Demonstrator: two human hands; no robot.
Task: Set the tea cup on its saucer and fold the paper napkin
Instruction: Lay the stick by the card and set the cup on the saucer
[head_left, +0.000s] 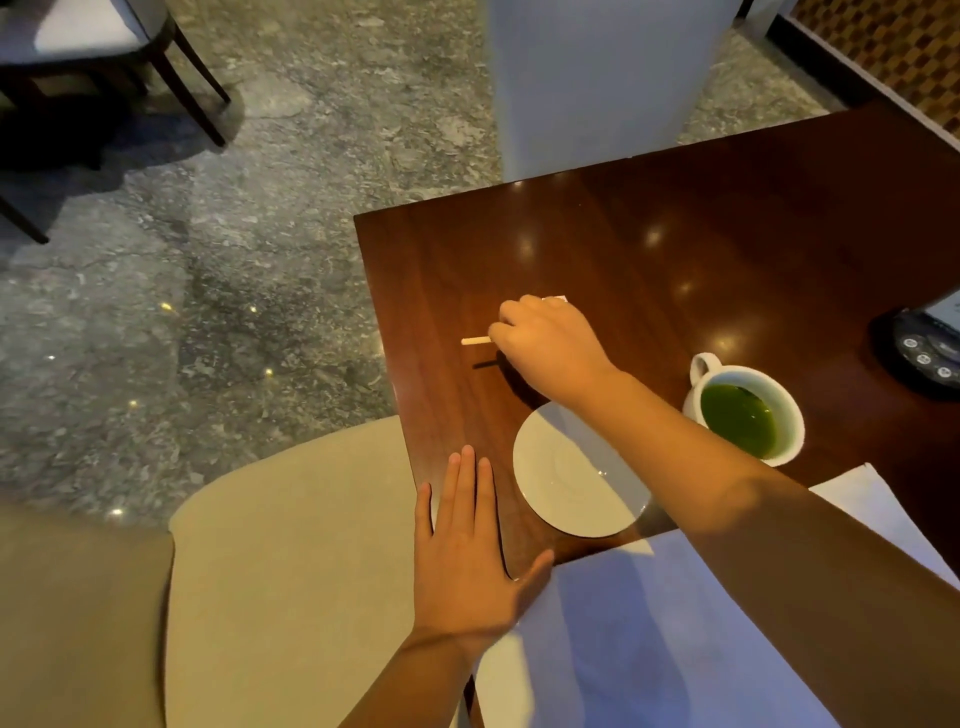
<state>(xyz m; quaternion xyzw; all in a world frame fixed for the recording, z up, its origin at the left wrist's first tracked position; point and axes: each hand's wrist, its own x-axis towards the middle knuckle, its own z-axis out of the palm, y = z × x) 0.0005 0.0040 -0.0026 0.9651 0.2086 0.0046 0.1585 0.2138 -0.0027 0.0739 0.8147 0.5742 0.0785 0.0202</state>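
With the saucer (566, 478) as landmark: the cup (745, 410), full of green tea, stands on the surface (727, 249) just to its right, not yet on it, so the setting-down is still to do. Beyond the saucer the right hand (550, 348) is closed around a thin white stick (475, 341), perhaps moving it clear. The left hand (467, 545) lies flat and spread just left of the saucer, likely for steadiness. The napkin (649, 623) lies unfolded at the saucer's near side, overhanging the edge.
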